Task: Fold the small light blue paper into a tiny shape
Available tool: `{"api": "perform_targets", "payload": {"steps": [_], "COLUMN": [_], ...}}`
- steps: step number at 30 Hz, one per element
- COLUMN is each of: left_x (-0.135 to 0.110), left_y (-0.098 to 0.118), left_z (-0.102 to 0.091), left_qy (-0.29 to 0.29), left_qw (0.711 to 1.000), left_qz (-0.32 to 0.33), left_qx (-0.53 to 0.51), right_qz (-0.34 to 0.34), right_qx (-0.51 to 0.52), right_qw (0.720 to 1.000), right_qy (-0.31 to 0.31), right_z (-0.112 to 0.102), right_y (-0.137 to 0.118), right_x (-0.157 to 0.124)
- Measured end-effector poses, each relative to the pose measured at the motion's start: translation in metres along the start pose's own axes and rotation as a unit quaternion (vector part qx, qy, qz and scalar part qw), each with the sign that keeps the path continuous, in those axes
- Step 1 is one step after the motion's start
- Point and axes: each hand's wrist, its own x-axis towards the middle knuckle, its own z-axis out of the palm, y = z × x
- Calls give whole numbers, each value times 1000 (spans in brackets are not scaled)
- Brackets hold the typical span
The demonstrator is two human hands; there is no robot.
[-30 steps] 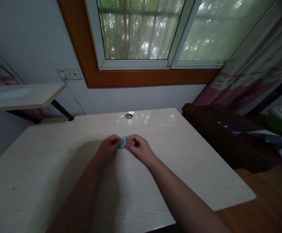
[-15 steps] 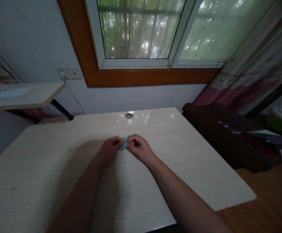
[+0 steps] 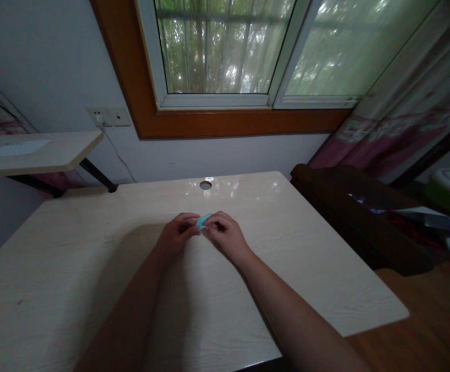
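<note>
A small turquoise piece (image 3: 203, 222), perhaps folded paper, is held between my two hands above the middle of the pale wooden desk (image 3: 306, 279). My left hand (image 3: 176, 235) pinches its left end between thumb and fingers. At its right side, the fingertips of my right hand (image 3: 227, 233) are closed on it. Fingers cover part of the piece, so its full shape and exact kind cannot be made out.
Near the desk's back edge is a round cable hole (image 3: 205, 185). A raised shelf (image 3: 73, 152) on black legs stands at the left, with a paper sheet (image 3: 13, 149) on it. Beyond the desk's right edge is dark brown furniture (image 3: 349, 222) bearing assorted items.
The turquoise piece has turned and shifted slightly up and right between my fingers. My left fingers have changed their hold on it; my right hand has hardly moved.
</note>
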Motion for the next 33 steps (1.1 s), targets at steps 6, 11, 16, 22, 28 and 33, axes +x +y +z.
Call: {"api": "perform_targets", "payload": {"steps": [6, 11, 16, 22, 28, 33], "left_x": [-1, -3, -5, -9, -10, -11], "left_y": [-2, -2, -2, 6, 8, 8], "left_z": [2, 2, 2, 10, 11, 10], "left_qy": [12, 23, 41, 56, 95, 99], "left_qw": [1000, 999, 995, 985, 979, 978], "left_qz": [21, 43, 66, 102, 99, 99], "left_qx": [-15, 4, 65, 124, 148, 152], "right_qz": [8, 11, 8, 9, -4, -1], "right_qx": [-5, -7, 2, 26, 39, 39], "right_qw": [1000, 999, 1000, 1000, 999, 999], "right_qy": [-7, -38, -12, 8, 8, 4], "right_z": [1, -1, -2, -3, -2, -3], "right_y": [0, -2, -5, -9, -7, -8], "right_x": [0, 1, 1, 1, 0, 1]}}
